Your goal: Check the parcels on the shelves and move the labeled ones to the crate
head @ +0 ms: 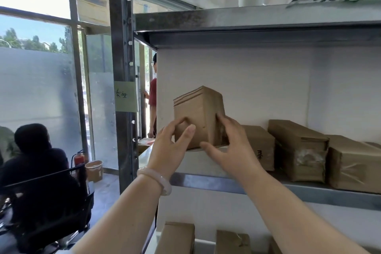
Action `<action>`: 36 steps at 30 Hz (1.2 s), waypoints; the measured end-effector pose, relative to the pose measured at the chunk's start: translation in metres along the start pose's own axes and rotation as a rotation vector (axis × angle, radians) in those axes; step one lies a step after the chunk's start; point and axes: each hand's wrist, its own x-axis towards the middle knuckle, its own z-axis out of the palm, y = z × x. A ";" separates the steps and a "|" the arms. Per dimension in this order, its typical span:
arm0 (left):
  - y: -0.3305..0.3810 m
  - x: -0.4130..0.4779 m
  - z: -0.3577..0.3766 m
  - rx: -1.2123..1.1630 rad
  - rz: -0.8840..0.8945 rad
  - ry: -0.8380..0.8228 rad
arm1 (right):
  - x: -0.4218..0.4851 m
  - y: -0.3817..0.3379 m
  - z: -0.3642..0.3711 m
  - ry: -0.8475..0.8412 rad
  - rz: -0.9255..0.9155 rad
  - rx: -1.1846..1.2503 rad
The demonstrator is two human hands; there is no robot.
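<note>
You've got both hands on the small cardboard parcel (pixel 199 115) at the left end of the middle shelf (pixel 226 184), and it's tipped up on its lower edge, leaning back. Your left hand (pixel 169 148) presses its front face, fingers (pixel 186 135) spread and curled against the cardboard, a pale bangle (pixel 156 179) on that wrist. Your right hand (pixel 233 148) wraps the parcel's right side, thumb reaching under the front edge. So the parcel's pinched between your 2 hands. The faces turned to you look plain brown.

Just right of it, 3 more parcels (pixel 299 150) lie along the same shelf, touching side by side. Below, the tops of other parcels (pixel 177 237) show on the lower shelf. A green note (pixel 125 96) with handwriting sticks to the shelf's upright post (pixel 120 47).
</note>
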 end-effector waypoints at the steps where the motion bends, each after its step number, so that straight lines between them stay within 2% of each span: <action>1: 0.004 0.002 0.001 -0.043 -0.045 -0.003 | -0.003 -0.001 0.002 -0.017 -0.044 -0.069; 5: 0.004 0.002 0.007 -0.121 -0.185 -0.021 | -0.011 -0.002 0.008 -0.037 -0.137 -0.101; 7: -0.001 0.000 0.005 -0.255 -0.258 0.009 | -0.013 -0.001 0.008 -0.046 -0.142 -0.051; 10: -0.003 -0.003 0.000 -0.505 -0.348 -0.007 | -0.011 0.001 0.004 0.025 -0.034 0.219; 12: -0.006 -0.004 0.001 -0.635 -0.401 -0.029 | -0.005 0.004 0.002 0.042 0.072 0.300; 15: -0.006 -0.006 0.007 -0.738 -0.505 0.000 | -0.002 0.007 0.002 -0.076 0.140 0.341; 19: -0.012 -0.002 0.005 -0.627 -0.504 0.052 | 0.000 0.005 0.012 -0.087 0.090 0.388; 25: -0.018 0.002 -0.004 -0.184 -0.217 0.036 | 0.005 0.008 0.023 -0.055 -0.115 0.088; 30: -0.020 0.007 -0.007 -0.106 -0.301 -0.046 | 0.012 0.015 0.030 -0.087 -0.120 -0.126; 36: -0.034 0.022 -0.009 -0.089 -0.399 -0.059 | 0.020 0.014 0.038 -0.149 -0.177 -0.203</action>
